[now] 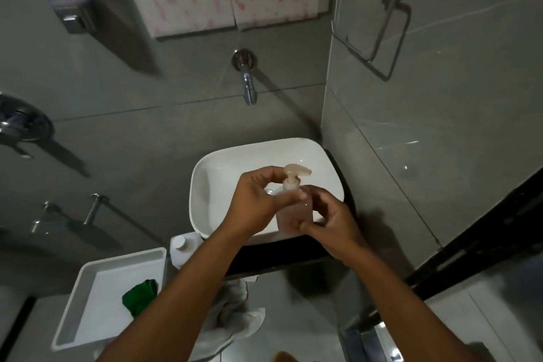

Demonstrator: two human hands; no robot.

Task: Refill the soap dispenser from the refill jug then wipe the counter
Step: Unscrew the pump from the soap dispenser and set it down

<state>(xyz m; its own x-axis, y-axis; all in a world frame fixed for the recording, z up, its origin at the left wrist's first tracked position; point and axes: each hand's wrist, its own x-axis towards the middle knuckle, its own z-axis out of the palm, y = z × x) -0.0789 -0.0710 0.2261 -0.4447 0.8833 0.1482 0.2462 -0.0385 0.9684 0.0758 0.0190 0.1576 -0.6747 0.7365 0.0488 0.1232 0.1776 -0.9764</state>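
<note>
A clear soap dispenser [293,211] with pinkish liquid and a beige pump top is held upright over the white basin [205,185]. My left hand [252,200] grips the neck just under the pump. My right hand [329,220] curls round the bottle's body from the right. A white refill jug [183,247] with a white cap stands left of the basin, partly hidden by my left forearm. A green cloth [139,298] lies in a white tray [88,288] at lower left.
A chrome tap [248,82] juts from the grey wall above the basin. The black counter [282,256] edge runs under the basin. A towel ring [385,23] hangs on the right wall. A pale cloth [241,323] hangs below the counter.
</note>
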